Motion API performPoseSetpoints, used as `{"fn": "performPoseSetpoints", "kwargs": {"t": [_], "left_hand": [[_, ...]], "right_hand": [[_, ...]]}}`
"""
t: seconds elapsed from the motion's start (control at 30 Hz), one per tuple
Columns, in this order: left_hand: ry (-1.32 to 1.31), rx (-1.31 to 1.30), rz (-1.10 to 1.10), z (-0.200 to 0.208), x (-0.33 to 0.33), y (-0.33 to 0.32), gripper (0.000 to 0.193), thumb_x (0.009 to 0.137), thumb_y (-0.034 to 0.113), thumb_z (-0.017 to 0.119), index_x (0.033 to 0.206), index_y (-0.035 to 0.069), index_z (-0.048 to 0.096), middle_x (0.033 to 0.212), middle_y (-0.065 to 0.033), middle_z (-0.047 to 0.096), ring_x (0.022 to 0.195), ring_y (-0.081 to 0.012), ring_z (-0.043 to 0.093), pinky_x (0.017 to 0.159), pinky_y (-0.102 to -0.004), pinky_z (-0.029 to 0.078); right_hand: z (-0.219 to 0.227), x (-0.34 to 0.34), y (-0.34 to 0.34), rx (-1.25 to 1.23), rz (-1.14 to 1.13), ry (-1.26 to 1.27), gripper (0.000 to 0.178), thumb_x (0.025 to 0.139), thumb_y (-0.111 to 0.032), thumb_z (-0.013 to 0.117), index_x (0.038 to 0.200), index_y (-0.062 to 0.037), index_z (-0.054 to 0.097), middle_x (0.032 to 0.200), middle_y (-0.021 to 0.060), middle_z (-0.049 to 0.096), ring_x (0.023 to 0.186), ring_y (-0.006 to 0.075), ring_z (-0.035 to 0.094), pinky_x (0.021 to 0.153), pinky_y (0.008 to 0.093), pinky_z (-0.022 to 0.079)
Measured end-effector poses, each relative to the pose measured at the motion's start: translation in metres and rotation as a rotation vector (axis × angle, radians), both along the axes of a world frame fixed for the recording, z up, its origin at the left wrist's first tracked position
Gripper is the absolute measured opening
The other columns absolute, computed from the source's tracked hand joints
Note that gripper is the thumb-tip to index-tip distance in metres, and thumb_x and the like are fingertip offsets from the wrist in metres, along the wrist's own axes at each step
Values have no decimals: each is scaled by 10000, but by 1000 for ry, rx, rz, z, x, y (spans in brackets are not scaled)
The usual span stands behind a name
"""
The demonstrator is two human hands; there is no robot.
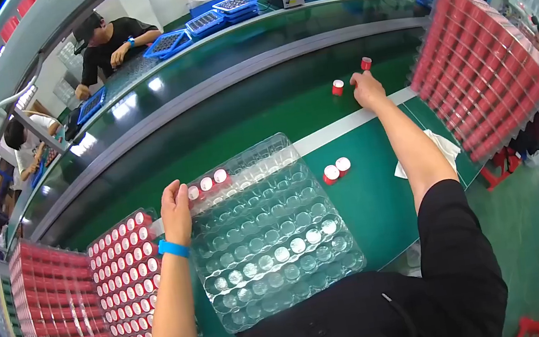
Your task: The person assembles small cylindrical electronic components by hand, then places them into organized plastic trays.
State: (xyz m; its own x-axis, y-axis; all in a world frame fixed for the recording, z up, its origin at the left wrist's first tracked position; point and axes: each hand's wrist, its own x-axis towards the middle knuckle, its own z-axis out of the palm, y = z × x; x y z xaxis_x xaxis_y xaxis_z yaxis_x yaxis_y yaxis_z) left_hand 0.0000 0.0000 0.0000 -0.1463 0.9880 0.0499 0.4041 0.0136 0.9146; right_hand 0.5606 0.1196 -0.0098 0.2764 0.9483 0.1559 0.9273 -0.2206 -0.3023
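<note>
- Step in hand, as I judge it: picking up loose pieces for the tray. My right grip (370,91) is extended to 1 o'clock of the tray, fingers loosely curled just beside a red cylinder (366,63); contact, or any hold on it, I cannot tell.
- Next move, my estimate: thumb and fingertips need to close squarely round the sides, keeping it upright.
- Left grip (176,212): at 10 o'clock, by the tray's far-left corner, fingers half bent; whether it pinches anything, cannot tell.
- Just beside it, three white-topped red pieces (207,183) in a row at the far edge of the clear tray (277,219); the other cells look bare.
- A second cylinder (338,87) near the right grip, also 1 o'clock.
- Pair of red pieces (337,170), 2 o'clock, on the green table (378,205).
- Filled tray (127,281) at 9 o'clock; red stack (61,301) beyond it.
- Taller stack (483,73), far 2 o'clock.
</note>
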Motion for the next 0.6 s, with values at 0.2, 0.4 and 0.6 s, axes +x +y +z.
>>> {"fn": "performPoseSetpoints", "kwargs": {"t": [0.2,0.4,0.6], "left_hand": [[-117,52,45,7,-9,-12,473,973,288,623,1327,-21,566,1276,-147,621,1142,-230,601,982,-332,476],[363,596,-92,74,64,-47,532,832,190,774,1307,43,586,1311,-162,584,1250,-341,524,1068,-428,417],[164,908,-415,135,101,-75,509,797,-17,771,1277,34,609,1303,-164,603,1159,-301,618,984,-375,497]], "right_hand": [[9,-84,5,78,12,90,381,807,-388,715,1033,-82,690,1136,174,593,1033,384,629,895,453,521],[92,-180,-71,-26,453,854,320,859,-354,743,988,-66,692,920,40,696,744,124,615,687,282,505],[170,-261,-161,-231,947,1303,358,884,-186,748,1175,-22,620,1016,48,693,854,90,644,760,242,537]]}}
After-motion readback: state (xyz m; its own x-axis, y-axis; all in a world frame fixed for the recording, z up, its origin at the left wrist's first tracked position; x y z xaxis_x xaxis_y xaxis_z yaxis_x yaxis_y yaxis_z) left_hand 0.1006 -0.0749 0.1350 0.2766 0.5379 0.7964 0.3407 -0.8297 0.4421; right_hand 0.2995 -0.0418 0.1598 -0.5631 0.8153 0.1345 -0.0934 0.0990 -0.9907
